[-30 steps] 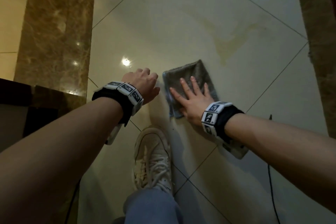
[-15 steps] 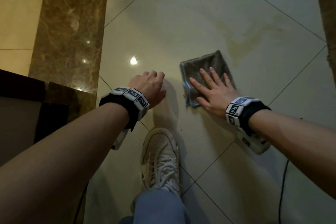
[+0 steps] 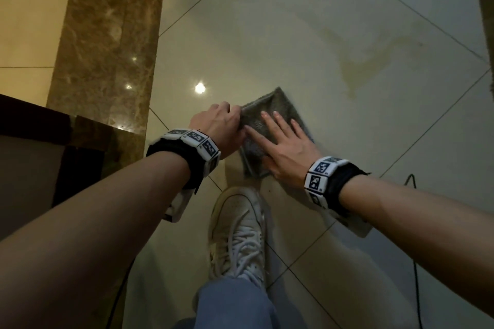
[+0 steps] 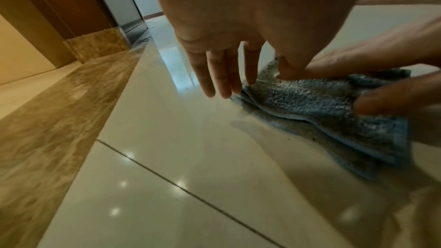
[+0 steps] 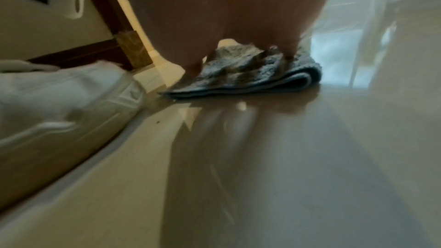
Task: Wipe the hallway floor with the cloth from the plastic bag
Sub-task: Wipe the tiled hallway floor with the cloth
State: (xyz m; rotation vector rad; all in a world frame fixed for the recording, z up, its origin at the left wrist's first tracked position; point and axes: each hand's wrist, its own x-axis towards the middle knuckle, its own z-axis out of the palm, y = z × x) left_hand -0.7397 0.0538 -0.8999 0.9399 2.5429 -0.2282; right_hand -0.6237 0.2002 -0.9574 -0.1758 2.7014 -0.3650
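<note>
A person's right hand presses flat on the folded cloth as the left hand, previously apart, now touches its edge with straight fingers, perhaps to refold.

The left hand, which had hung loosely curled over the floor apart from the cloth, came across to the cloth's left edge, and its fingers reached down to touch that edge. The gap between the two hands closed. The right hand carried the cloth a little nearer the shoe, back from the yellowish stain.
</note>
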